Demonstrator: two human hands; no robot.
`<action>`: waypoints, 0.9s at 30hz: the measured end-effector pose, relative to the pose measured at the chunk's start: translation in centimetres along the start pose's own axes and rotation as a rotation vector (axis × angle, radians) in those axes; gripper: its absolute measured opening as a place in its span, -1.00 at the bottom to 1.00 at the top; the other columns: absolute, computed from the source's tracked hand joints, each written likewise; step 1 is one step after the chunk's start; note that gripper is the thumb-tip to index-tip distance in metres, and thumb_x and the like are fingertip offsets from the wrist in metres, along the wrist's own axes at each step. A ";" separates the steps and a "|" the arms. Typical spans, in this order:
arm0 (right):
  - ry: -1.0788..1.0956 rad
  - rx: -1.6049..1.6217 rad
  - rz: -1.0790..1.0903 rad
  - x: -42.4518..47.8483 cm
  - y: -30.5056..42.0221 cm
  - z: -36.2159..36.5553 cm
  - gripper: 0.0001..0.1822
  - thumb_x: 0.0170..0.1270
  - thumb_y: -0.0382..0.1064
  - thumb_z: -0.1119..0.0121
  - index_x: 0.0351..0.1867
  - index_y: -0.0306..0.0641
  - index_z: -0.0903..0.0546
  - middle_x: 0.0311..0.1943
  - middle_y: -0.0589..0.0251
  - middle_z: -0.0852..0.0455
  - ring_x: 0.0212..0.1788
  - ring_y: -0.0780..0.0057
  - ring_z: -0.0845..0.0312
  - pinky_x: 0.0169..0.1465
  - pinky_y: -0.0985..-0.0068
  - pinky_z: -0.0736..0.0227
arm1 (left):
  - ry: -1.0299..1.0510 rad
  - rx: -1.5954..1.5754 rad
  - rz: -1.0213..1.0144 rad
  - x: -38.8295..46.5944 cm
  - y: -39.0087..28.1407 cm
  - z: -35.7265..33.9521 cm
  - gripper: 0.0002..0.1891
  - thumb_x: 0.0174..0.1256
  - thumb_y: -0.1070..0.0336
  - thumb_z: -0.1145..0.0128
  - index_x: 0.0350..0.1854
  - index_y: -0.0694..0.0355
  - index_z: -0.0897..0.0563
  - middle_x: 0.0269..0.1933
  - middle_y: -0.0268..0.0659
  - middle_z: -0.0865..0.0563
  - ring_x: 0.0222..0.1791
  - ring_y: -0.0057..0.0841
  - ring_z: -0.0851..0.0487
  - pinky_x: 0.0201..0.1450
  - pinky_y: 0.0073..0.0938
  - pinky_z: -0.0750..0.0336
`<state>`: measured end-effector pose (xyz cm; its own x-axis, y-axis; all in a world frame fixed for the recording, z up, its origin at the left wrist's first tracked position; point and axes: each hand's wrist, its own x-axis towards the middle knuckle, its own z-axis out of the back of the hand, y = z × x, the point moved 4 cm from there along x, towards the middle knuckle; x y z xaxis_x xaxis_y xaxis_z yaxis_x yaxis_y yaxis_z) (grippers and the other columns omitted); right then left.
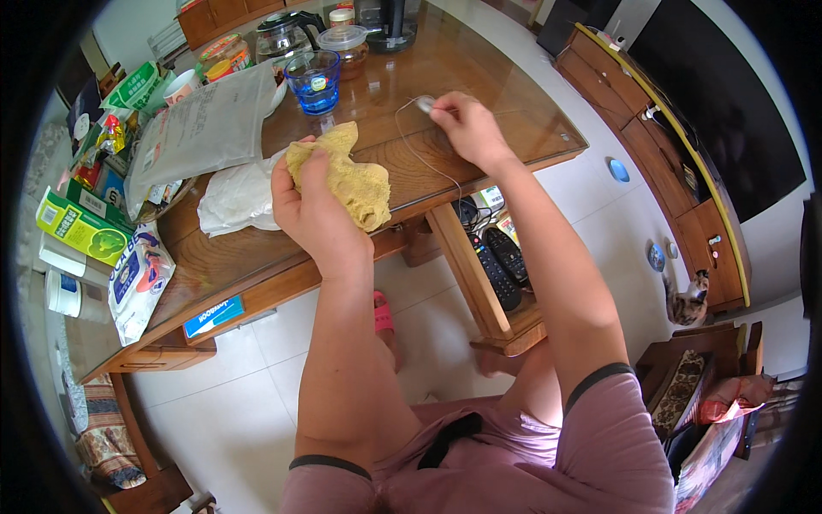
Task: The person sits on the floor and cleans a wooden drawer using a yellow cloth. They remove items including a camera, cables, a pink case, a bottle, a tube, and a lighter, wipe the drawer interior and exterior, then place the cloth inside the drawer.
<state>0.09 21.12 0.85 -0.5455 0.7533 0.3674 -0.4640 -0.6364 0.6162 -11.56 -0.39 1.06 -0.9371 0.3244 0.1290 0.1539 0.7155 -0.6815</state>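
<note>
My left hand [314,205] grips a crumpled yellow cloth [359,183] above the front edge of the wooden table [385,138]. Beside that hand a crinkled white plastic bag [237,198] lies on the tabletop. Farther right, my right hand [472,132] pinches a thin white cable at a small pale piece [424,104], whose exact kind is unclear. From there the cable [411,146] loops over the table and down toward an open drawer [443,263]. Remote controls [498,273] and dark cords [472,218] are in the drawer, partly behind my right forearm.
A blue glass [314,83], a lidded jar [347,54] and a glass pot [282,35] stand at the back. Packages, including a grey plastic mailer [209,125] and a green box [87,221], crowd the left. A cat [688,301] sits on the floor at right.
</note>
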 end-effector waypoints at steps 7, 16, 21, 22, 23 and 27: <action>-0.305 -0.226 -0.121 -1.4 -5.1 6.9 -0.83 0.21 -0.17 -0.34 -0.23 -0.16 -0.73 -0.08 0.09 -0.70 -0.04 0.11 -0.61 0.07 0.27 -0.52 | 0.058 -0.020 0.112 -1.3 0.6 -0.8 -0.80 0.27 0.45 -0.15 -0.07 0.33 -0.61 -0.15 -0.26 -0.68 -0.15 -0.51 -0.66 -0.10 -0.46 -0.60; -0.023 -0.263 -0.139 -9.8 0.0 5.6 -0.82 0.19 -0.17 -0.20 -0.31 -0.16 -0.76 -0.39 0.00 -0.77 -0.25 0.06 -0.72 -0.13 0.24 -0.62 | 0.070 0.039 0.171 -1.2 1.4 -0.5 -0.78 0.24 0.40 -0.18 -0.08 0.33 -0.61 -0.16 -0.26 -0.68 -0.16 -0.52 -0.66 -0.12 -0.46 -0.60; 0.186 -0.002 -0.196 -13.8 -3.2 0.7 -0.68 0.25 -0.12 -0.34 -0.11 -0.32 -0.74 -0.38 0.17 -0.77 -0.38 0.45 -0.66 -0.27 0.43 -0.56 | 0.111 0.051 0.186 -1.7 1.9 -1.3 -0.76 0.24 0.40 -0.18 -0.06 0.34 -0.60 -0.14 -0.25 -0.68 -0.15 -0.50 -0.67 -0.09 -0.45 -0.60; 0.181 0.080 -0.249 -13.7 -4.2 -0.2 -0.70 0.25 -0.13 -0.35 -0.13 -0.31 -0.75 -0.38 0.15 -0.77 -0.37 0.44 -0.68 -0.24 0.43 -0.57 | 0.105 0.040 0.192 -1.9 1.9 -1.5 -0.76 0.24 0.40 -0.18 -0.06 0.34 -0.60 -0.14 -0.25 -0.68 -0.16 -0.50 -0.67 -0.09 -0.45 -0.60; 0.175 0.163 -0.300 -13.6 -5.3 -1.0 -0.73 0.25 -0.14 -0.36 -0.16 -0.30 -0.76 -0.38 0.12 -0.78 -0.36 0.43 -0.69 -0.21 0.43 -0.58 | 0.100 0.029 0.198 -2.2 1.9 -1.8 -0.75 0.23 0.40 -0.18 -0.06 0.35 -0.60 -0.14 -0.25 -0.68 -0.17 -0.50 -0.67 -0.10 -0.46 -0.60; 0.157 0.335 -0.283 -12.3 -3.7 3.2 -0.86 0.28 -0.26 -0.33 -0.23 -0.27 -0.77 -0.47 0.22 -0.77 -0.51 0.62 -0.61 -0.38 0.53 -0.53 | 0.077 0.023 0.177 -1.9 1.6 -1.1 -0.75 0.23 0.41 -0.18 -0.06 0.36 -0.60 -0.14 -0.23 -0.68 -0.18 -0.48 -0.68 -0.10 -0.45 -0.61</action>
<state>10.70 14.75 -3.68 -0.5405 0.8393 0.0585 -0.3730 -0.3014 0.8775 -9.17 0.83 0.54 -0.8689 0.4913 0.0600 0.3063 0.6291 -0.7145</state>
